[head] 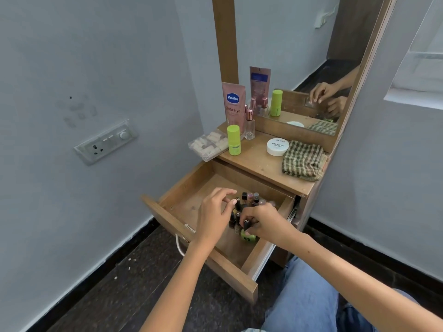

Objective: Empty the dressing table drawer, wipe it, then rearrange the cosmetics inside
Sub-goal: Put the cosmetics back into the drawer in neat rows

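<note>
Nearest to the camera are the person's knees in blue jeans (309, 305) and the two bare forearms, which reach forward into the open drawer (182, 207) of the dressing table (261, 164). The drawer is pulled out far, and its metal handle (180, 245) hangs at the front panel.

Inside the drawer, a group of small nail polish bottles (248, 200) stands upright at the right part; the left part of the drawer floor is bare wood. The right hand (262, 221) is over the near side of this group, and its curled fingers hold one dark-capped bottle (246, 225). Just under this hand lies a green bottle (248, 237). The left hand (215, 212) is just beside the group on its left, fingers bent loosely, the fingertips touching the cap of another bottle (237, 204); I cannot tell if it really grips it.

Farther, on the table top, lie a checked cloth (303, 161) at the right, a white nail polish remover jar (278, 146), a green stick (233, 140), a clear packet (208, 144) at the left edge, a small glass perfume bottle (249, 125) and a pink Vaseline tube (233, 106). Behind them stands the mirror (311, 68).
</note>
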Tool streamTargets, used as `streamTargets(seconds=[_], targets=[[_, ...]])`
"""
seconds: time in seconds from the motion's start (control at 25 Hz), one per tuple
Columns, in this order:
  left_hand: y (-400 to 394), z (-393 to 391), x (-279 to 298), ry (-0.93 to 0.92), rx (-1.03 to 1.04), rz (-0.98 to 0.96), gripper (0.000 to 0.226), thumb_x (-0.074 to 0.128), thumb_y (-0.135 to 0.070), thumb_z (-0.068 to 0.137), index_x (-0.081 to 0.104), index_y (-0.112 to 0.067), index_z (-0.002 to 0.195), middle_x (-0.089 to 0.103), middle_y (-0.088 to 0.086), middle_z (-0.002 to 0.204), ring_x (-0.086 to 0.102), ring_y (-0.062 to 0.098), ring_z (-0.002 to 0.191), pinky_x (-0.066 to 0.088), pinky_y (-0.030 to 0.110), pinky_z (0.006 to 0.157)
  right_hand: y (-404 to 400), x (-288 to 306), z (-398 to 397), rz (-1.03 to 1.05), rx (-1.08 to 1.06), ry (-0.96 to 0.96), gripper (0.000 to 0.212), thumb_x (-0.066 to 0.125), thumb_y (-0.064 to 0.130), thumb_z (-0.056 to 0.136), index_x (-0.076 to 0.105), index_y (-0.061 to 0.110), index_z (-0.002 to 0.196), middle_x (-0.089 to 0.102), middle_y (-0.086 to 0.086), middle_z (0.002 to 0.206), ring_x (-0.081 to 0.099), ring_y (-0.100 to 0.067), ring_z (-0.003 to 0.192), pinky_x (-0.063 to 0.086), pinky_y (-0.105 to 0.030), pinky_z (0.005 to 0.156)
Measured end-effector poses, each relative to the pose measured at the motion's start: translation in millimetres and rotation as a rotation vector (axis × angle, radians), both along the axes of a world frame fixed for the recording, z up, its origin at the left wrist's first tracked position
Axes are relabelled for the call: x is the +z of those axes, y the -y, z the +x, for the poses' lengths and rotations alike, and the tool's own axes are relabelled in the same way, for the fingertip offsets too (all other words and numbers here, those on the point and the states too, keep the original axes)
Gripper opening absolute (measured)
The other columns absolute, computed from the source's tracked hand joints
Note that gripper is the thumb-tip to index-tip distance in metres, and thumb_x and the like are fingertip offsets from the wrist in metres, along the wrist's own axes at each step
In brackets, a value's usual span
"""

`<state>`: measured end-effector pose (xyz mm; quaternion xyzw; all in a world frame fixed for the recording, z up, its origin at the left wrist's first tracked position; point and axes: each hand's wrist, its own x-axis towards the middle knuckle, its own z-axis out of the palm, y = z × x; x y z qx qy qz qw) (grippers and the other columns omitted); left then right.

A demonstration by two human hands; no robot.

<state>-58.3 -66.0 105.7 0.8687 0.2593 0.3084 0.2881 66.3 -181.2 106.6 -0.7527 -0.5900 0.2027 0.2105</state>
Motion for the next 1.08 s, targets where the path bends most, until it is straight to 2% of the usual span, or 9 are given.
streamTargets(seconds=[0.16,0.32,0.44,0.56,0.68,0.76,0.84,0.96,1.08], targets=[[0.3,1.9,-5.4,-0.037,-0.006,0.004,0.021,0.064,-0.015,0.087,0.067,-0.021,0.107,0.062,-0.014,0.103,0.058,-0.001,0.084,0.049,0.016,0.074,3.8,3.9,-4.1,-0.075,0.053,0.19,0.027,0.064,0.013,0.085,0.067,0.023,0.11,0.066,-0.005,0.103,0.061,-0.023,0.097,0.048,-0.033,0.088],[-0.3,3.3,-8.7,-0.042,-0.011,0.006,0.021,0.064,-0.015,0.087,0.067,-0.022,0.106,0.062,-0.014,0.103,0.059,0.001,0.085,0.052,0.019,0.074,2.7,8.5,-4.9,-0.097,0.126,0.27,0.027,0.061,0.007,0.084,0.068,0.021,0.106,0.067,-0.006,0.105,0.063,-0.027,0.094,0.053,-0.039,0.08],[-1.1,4.6,-8.3,-0.04,-0.003,0.012,0.02,0.064,-0.013,0.087,0.067,-0.022,0.105,0.062,-0.014,0.103,0.059,0.001,0.085,0.052,0.022,0.072,1.8,8.0,-7.2,-0.109,0.148,0.343,0.026,0.058,0.002,0.083,0.069,0.018,0.101,0.067,-0.007,0.102,0.064,-0.028,0.093,0.054,-0.037,0.076],[-2.4,5.9,-6.4,-0.032,-0.001,0.015,0.02,0.064,-0.013,0.087,0.067,-0.02,0.105,0.062,-0.012,0.104,0.059,0.001,0.086,0.047,0.015,0.075,1.2,8.9,-8.4,-0.106,0.142,0.361,0.024,0.06,0.003,0.085,0.067,0.014,0.105,0.065,-0.009,0.105,0.063,-0.029,0.095,0.054,-0.037,0.077],[-2.7,5.8,-4.6,-0.033,0.006,0.023,0.02,0.064,-0.014,0.087,0.067,-0.02,0.106,0.062,-0.012,0.103,0.059,0.001,0.087,0.039,0.005,0.075,3.1,7.1,-2.6,-0.072,0.125,0.305,0.024,0.066,0.008,0.082,0.065,0.014,0.106,0.067,-0.006,0.102,0.063,-0.025,0.095,0.053,-0.037,0.081],[-4.1,6.9,-3.4,-0.035,0.004,0.022,0.019,0.064,-0.015,0.088,0.067,-0.019,0.106,0.062,-0.011,0.104,0.058,0.001,0.089,0.04,0.007,0.076,5.6,7.9,5.6,-0.045,0.09,0.177,0.028,0.071,0.011,0.079,0.067,0.015,0.107,0.069,0.001,0.101,0.064,-0.015,0.093,0.053,-0.026,0.082],[-7.5,10.9,-0.7,-0.022,0.0,0.043,0.019,0.064,-0.015,0.088,0.068,-0.018,0.106,0.063,-0.009,0.105,0.059,0.003,0.091,0.045,0.015,0.08,8.5,12.6,14.7,-0.003,0.024,0.009,0.029,0.076,0.013,0.077,0.069,0.014,0.105,0.07,0.004,0.099,0.065,-0.007,0.09,0.051,-0.012,0.077],[-17.0,27.2,10.8,0.014,0.014,0.093,0.021,0.062,-0.017,0.09,0.067,-0.015,0.11,0.064,-0.003,0.111,0.058,0.008,0.101,0.045,0.023,0.09,9.6,19.3,29.7,0.169,-0.112,-0.13,0.019,0.075,0.009,0.078,0.072,0.01,0.097,0.073,-0.002,0.094,0.069,-0.009,0.084,0.055,-0.017,0.079],[-30.7,55.2,28.1,-0.013,0.071,0.203,0.031,0.058,-0.02,0.093,0.06,-0.013,0.122,0.059,0.003,0.127,0.05,0.017,0.12,0.035,0.028,0.102,3.0,25.8,42.2,0.297,-0.227,-0.151,0.013,0.07,0.006,0.081,0.073,0.009,0.094,0.074,-0.005,0.091,0.069,-0.011,0.081,0.057,-0.023,0.078]])
